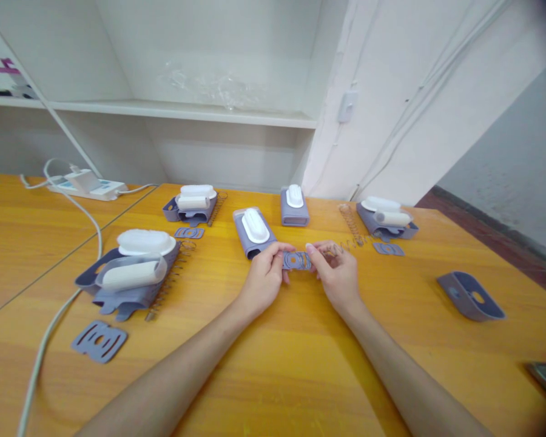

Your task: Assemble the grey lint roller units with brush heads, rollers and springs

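Observation:
My left hand (267, 278) pinches a small purple-grey slotted plate (295, 261) by its left end. At the plate's right end, my right hand (337, 274) is closed with thumb and fingers around a thin wire coil spring (348, 245), which stretches out behind the hand to the right. How far the spring's end is hooked into the plate I cannot make out. Just beyond my left hand lies a purple-grey case (251, 232) with a white oval piece on top. A similar case (295, 207) stands farther back.
Open cases with white rollers, springs and slotted plates lie at left front (131, 273), left back (193, 203) and right back (386, 217). A purple-grey end cap (471, 295) rests at right. A white cable (50, 340) runs from a power strip (88, 185) along the left.

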The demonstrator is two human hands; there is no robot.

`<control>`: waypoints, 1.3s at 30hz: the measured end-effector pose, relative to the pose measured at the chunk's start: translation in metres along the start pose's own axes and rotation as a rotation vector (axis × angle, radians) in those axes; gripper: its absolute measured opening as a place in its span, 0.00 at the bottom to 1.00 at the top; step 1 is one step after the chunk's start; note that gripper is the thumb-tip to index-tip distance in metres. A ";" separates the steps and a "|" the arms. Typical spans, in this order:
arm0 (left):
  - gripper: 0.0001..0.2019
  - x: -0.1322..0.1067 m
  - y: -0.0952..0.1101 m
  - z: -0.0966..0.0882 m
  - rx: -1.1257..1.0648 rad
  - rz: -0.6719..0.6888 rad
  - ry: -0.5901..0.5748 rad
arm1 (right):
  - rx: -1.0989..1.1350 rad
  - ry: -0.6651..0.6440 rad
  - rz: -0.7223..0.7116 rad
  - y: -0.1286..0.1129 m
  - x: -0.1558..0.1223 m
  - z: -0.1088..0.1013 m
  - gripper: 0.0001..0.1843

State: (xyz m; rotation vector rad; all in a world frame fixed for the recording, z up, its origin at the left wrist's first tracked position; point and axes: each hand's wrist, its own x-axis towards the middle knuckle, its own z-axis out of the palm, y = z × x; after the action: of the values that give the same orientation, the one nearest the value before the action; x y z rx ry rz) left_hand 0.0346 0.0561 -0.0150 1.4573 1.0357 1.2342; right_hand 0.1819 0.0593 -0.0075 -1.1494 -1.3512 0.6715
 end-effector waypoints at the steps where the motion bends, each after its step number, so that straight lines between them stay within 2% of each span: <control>1: 0.14 0.000 -0.001 0.000 0.006 0.005 0.003 | -0.025 0.004 -0.017 0.000 0.000 0.000 0.17; 5: 0.14 0.000 0.001 0.001 0.010 0.013 -0.021 | -0.089 0.017 -0.050 0.001 0.000 0.000 0.19; 12: 0.17 -0.001 0.003 0.005 -0.026 -0.016 -0.117 | -0.046 0.020 -0.017 0.003 0.000 0.001 0.23; 15: 0.19 -0.001 0.001 0.005 -0.013 -0.012 -0.109 | -0.012 -0.039 -0.003 0.002 -0.001 0.000 0.22; 18: 0.19 0.000 0.003 0.003 -0.038 -0.055 -0.109 | 0.056 -0.074 0.031 0.000 -0.002 -0.001 0.16; 20: 0.19 0.001 0.004 0.001 -0.066 -0.068 -0.125 | 0.087 -0.124 0.051 -0.002 -0.003 -0.003 0.19; 22: 0.18 0.002 0.005 -0.001 -0.087 -0.064 -0.142 | 0.061 -0.205 0.018 -0.004 -0.003 -0.004 0.23; 24: 0.18 0.003 0.005 -0.002 -0.107 -0.057 -0.151 | -0.008 -0.247 -0.081 -0.006 -0.003 -0.005 0.18; 27: 0.20 0.004 0.004 -0.002 -0.126 -0.076 -0.146 | -0.096 -0.196 -0.198 -0.005 -0.003 -0.003 0.09; 32: 0.21 0.003 0.003 0.001 -0.193 -0.075 -0.120 | -0.219 -0.089 -0.174 -0.002 -0.006 0.001 0.11; 36: 0.16 0.003 0.003 0.002 -0.205 -0.071 -0.087 | -0.248 -0.110 -0.140 -0.001 -0.009 0.000 0.12; 39: 0.13 0.004 0.003 0.001 -0.177 -0.078 -0.048 | -0.227 -0.205 -0.179 -0.001 -0.010 0.000 0.18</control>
State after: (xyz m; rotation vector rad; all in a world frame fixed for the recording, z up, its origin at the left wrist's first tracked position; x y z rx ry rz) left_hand 0.0366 0.0593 -0.0112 1.2925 0.9184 1.1976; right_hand 0.1804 0.0502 -0.0101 -1.1435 -1.7176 0.5266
